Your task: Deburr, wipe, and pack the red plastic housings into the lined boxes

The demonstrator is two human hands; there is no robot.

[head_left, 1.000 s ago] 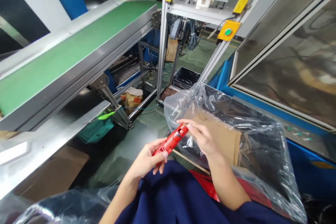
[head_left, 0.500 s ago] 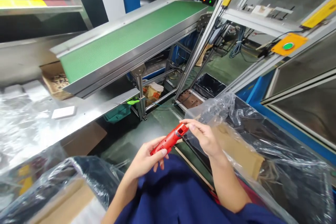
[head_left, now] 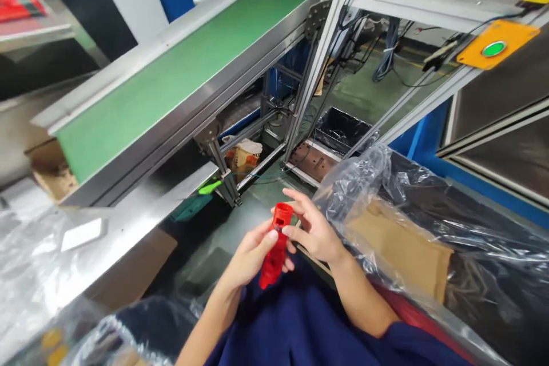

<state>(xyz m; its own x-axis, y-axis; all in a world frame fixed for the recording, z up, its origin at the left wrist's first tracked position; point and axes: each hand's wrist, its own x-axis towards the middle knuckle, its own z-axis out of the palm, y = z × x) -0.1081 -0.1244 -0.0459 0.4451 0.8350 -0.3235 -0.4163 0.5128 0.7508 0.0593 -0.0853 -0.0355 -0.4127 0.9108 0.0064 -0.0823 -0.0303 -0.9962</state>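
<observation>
A red plastic tubular housing point(head_left: 277, 251) is held in front of my body, its round open end pointing up and away from me. There is a small square hole near that end. My left hand point(head_left: 254, 251) is closed around its left side, thumb on top. On the other side my right hand point(head_left: 312, 231) pinches it near the upper end, thumb on the surface and index finger stretched out past the rim. Parts of the fingers behind the housing are hidden.
A green conveyor belt point(head_left: 184, 74) slopes down toward a cardboard box point(head_left: 51, 168) at the left. A metal table point(head_left: 141, 229) carries a white block point(head_left: 82, 234) and clear plastic. At the right stands a plastic-lined bin with cardboard point(head_left: 398, 240). An orange button box point(head_left: 497, 44) hangs on the frame.
The red housing has turned from slanting rightward to nearly upright, its open end now facing up. My right thumb has come down onto it. The view has shifted to the right.
</observation>
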